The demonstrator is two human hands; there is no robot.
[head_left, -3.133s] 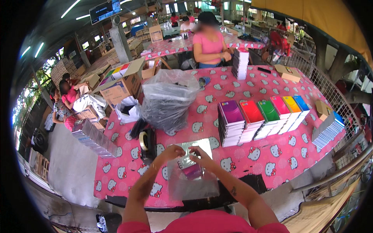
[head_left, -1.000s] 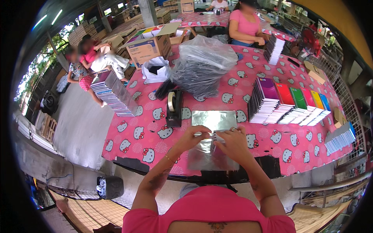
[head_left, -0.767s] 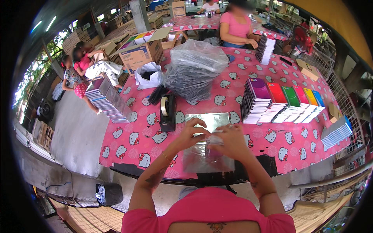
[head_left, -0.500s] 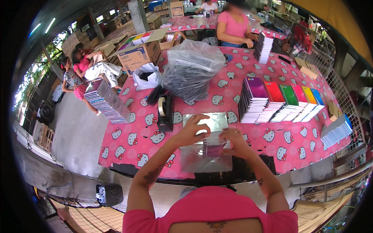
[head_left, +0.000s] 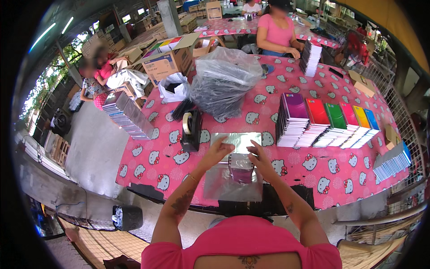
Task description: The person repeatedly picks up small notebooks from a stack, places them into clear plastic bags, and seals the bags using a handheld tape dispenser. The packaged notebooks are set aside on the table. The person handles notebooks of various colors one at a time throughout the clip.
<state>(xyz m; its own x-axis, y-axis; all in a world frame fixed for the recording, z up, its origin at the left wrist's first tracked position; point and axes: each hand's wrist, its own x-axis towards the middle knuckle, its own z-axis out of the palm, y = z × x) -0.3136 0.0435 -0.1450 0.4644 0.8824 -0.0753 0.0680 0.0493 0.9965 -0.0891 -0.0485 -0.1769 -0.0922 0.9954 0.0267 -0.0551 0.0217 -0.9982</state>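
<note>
A small purple-covered notebook bundle [head_left: 241, 174] lies on clear plastic wrap [head_left: 215, 188] at the table's near edge. Shiny clear film [head_left: 245, 139] extends beyond the bundle's far end. My left hand [head_left: 218, 151] hovers over the film's left side, thumb and forefinger apart. On the other side my right hand [head_left: 261, 158] is beside the bundle's upper right, its fingers bent and spread. Neither hand visibly grips anything, though film at the fingertips is hard to make out. Left of the wrap stands a black tape dispenser [head_left: 191, 134].
Notebook stacks in several colours [head_left: 320, 119] stand at the right, with a blue-topped stack [head_left: 393, 163] beyond. A large plastic bag [head_left: 224, 80], white bag [head_left: 173, 87], carton [head_left: 168, 65] and tall notebook stack [head_left: 127, 114] occupy the left. A co-worker [head_left: 277, 33] sits across the table.
My hands have lifted slightly off the bundle, with the left fingers drawn back from the film's middle. More of the purple bundle shows. The view has shifted a little.
</note>
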